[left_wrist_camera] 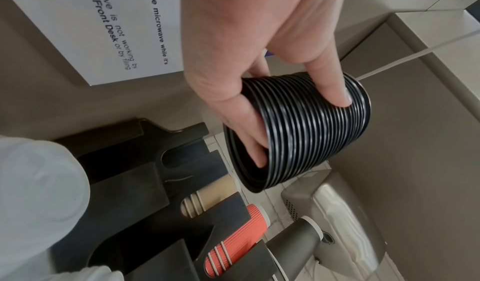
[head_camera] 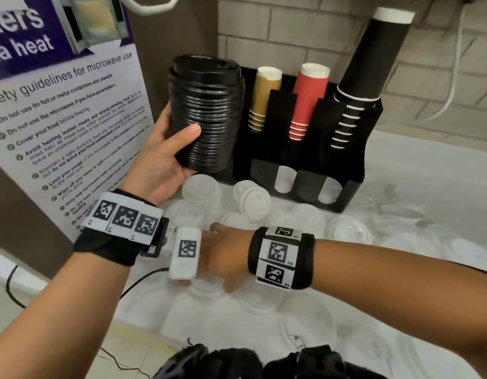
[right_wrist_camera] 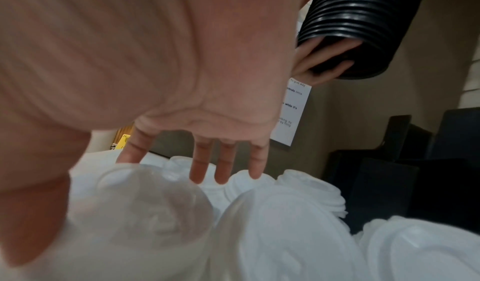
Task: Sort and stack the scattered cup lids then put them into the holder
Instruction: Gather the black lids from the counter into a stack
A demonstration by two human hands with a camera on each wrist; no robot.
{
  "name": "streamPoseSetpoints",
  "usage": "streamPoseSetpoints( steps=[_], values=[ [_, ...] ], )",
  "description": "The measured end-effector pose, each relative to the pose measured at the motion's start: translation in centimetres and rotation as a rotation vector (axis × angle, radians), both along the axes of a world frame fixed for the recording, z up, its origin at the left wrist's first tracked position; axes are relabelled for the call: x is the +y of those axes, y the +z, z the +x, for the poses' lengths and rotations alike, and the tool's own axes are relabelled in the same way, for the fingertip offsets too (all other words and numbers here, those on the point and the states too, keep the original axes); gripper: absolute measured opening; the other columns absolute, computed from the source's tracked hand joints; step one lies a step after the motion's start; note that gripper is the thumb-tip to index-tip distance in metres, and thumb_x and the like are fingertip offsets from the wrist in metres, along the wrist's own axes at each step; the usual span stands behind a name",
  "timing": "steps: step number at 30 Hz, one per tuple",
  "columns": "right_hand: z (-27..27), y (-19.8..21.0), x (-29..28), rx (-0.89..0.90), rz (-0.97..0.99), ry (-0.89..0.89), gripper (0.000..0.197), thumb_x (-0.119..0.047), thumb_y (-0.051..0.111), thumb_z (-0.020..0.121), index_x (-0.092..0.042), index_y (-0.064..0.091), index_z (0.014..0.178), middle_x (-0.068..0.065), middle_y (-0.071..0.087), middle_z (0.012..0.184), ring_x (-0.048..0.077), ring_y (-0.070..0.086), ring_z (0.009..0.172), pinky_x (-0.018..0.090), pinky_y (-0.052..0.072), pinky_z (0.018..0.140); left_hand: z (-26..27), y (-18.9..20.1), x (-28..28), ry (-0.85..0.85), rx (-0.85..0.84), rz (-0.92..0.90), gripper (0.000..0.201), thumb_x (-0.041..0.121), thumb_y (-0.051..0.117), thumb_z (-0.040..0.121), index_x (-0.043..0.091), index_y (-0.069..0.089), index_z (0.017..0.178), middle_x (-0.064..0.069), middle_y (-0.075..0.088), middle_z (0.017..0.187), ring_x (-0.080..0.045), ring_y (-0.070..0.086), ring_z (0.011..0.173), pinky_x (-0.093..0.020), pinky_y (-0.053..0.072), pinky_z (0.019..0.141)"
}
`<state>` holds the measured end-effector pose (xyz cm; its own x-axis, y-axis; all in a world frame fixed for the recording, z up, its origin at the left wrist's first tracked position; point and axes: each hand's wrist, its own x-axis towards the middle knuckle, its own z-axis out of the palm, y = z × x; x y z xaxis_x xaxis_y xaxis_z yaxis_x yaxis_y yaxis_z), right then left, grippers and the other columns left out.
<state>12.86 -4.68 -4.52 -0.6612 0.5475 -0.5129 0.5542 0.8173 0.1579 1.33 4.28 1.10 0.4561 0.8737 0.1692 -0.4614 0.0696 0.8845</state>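
My left hand (head_camera: 165, 157) grips a tall stack of black lids (head_camera: 206, 113) in the air, just left of the black holder (head_camera: 346, 165). The left wrist view shows the thumb on the stack's (left_wrist_camera: 311, 131) ribbed side and fingers curled into its open underside. My right hand (head_camera: 220, 253) reaches leftwards low over the counter, partly hidden behind the left wrist's camera box. Its fingers (right_wrist_camera: 221, 168) are straight and spread above scattered white lids (head_camera: 253, 201) and clear lids (right_wrist_camera: 145, 207). I cannot tell whether they touch one.
The holder's upper slots carry tan cups (head_camera: 264, 97), red cups (head_camera: 305, 102) and a tall stack of black cups (head_camera: 368, 77). A microwave safety poster (head_camera: 67, 119) stands at the left. White and clear lids cover the white counter; a black cable (head_camera: 18, 283) runs at the near left.
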Motion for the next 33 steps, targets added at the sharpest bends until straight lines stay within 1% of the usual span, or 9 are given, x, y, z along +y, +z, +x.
streamPoseSetpoints(
  steps=[3,6,13,18,21,23,25,29,33],
  values=[
    [0.3,0.2,0.1,-0.008,-0.014,-0.026,0.070,-0.040,0.070,0.079,-0.033,0.035,0.139,0.006,0.031,0.145,0.030,0.031,0.130,0.048,0.032,0.103,0.0,0.2,0.2,0.003,0.019,0.021,0.074,0.014,0.060,0.085,0.025,0.029,0.151,-0.006,0.051,0.144,-0.023,0.058,0.124,-0.038,0.057,0.080],
    [0.2,-0.3,0.1,-0.003,-0.015,-0.043,0.071,-0.042,0.069,0.079,-0.032,0.033,0.139,0.005,0.039,0.139,0.028,0.040,0.122,0.047,0.035,0.100,-0.1,0.4,0.4,0.012,0.033,0.034,0.074,0.014,0.060,0.085,0.026,0.029,0.151,-0.005,0.050,0.145,-0.024,0.057,0.126,-0.038,0.057,0.081],
    [0.5,-0.7,0.4,0.038,-0.030,-0.036,0.082,-0.042,0.071,0.078,-0.036,0.026,0.146,0.006,0.037,0.142,0.026,0.039,0.126,0.046,0.032,0.102,-0.2,0.4,0.7,0.013,0.030,0.059,0.072,0.011,0.058,0.088,0.025,0.028,0.152,-0.006,0.049,0.146,-0.025,0.057,0.125,-0.038,0.057,0.079],
    [1.7,1.7,1.0,0.330,-0.058,-0.262,0.082,-0.045,0.074,0.072,-0.026,0.038,0.143,0.009,0.039,0.135,0.027,0.042,0.114,0.042,0.036,0.097,-0.3,0.5,1.2,0.016,0.013,0.060,0.071,0.012,0.057,0.088,0.025,0.027,0.152,-0.003,0.052,0.142,-0.023,0.058,0.124,-0.038,0.058,0.079],
    [4.0,3.4,2.1,0.339,0.014,-0.394,0.082,-0.051,0.074,0.068,-0.037,0.036,0.139,0.008,0.041,0.125,0.029,0.045,0.108,0.042,0.036,0.092,-0.2,0.7,1.3,0.004,-0.007,0.050,0.069,0.012,0.056,0.090,0.025,0.027,0.151,-0.001,0.055,0.138,-0.022,0.058,0.124,-0.038,0.057,0.080],
    [5.8,4.0,3.0,0.188,0.111,-0.486,0.084,-0.054,0.073,0.068,-0.044,0.030,0.139,0.009,0.038,0.128,0.031,0.040,0.113,0.046,0.031,0.092,-0.2,0.7,1.3,0.003,-0.012,0.053,0.068,0.012,0.055,0.091,0.024,0.028,0.151,-0.001,0.055,0.138,-0.022,0.058,0.124,-0.038,0.057,0.081],
    [6.7,4.1,3.8,0.059,0.205,-0.544,0.091,-0.055,0.072,0.070,-0.042,0.022,0.144,0.012,0.031,0.137,0.034,0.033,0.122,0.047,0.029,0.098,-0.2,0.7,1.2,0.004,-0.016,0.053,0.069,0.013,0.056,0.090,0.024,0.028,0.151,-0.004,0.053,0.142,-0.023,0.057,0.125,-0.038,0.057,0.081],
    [4.0,2.9,4.7,0.272,0.131,-0.409,0.083,-0.049,0.070,0.077,-0.033,0.028,0.147,0.007,0.026,0.150,0.030,0.025,0.136,0.047,0.027,0.109,-0.2,1.2,0.9,-0.013,-0.039,0.024,0.072,0.016,0.058,0.087,0.025,0.028,0.152,-0.005,0.049,0.147,-0.023,0.056,0.126,-0.037,0.057,0.081],
    [-0.9,0.3,5.3,0.438,-0.027,-0.303,0.090,-0.044,0.075,0.077,-0.018,0.028,0.149,0.004,0.029,0.153,0.023,0.024,0.141,0.039,0.019,0.116,-0.6,2.1,0.7,-0.046,-0.054,-0.006,0.079,0.023,0.070,0.080,0.026,0.033,0.149,0.002,0.061,0.131,-0.020,0.061,0.120,-0.036,0.057,0.079]
  ],
)
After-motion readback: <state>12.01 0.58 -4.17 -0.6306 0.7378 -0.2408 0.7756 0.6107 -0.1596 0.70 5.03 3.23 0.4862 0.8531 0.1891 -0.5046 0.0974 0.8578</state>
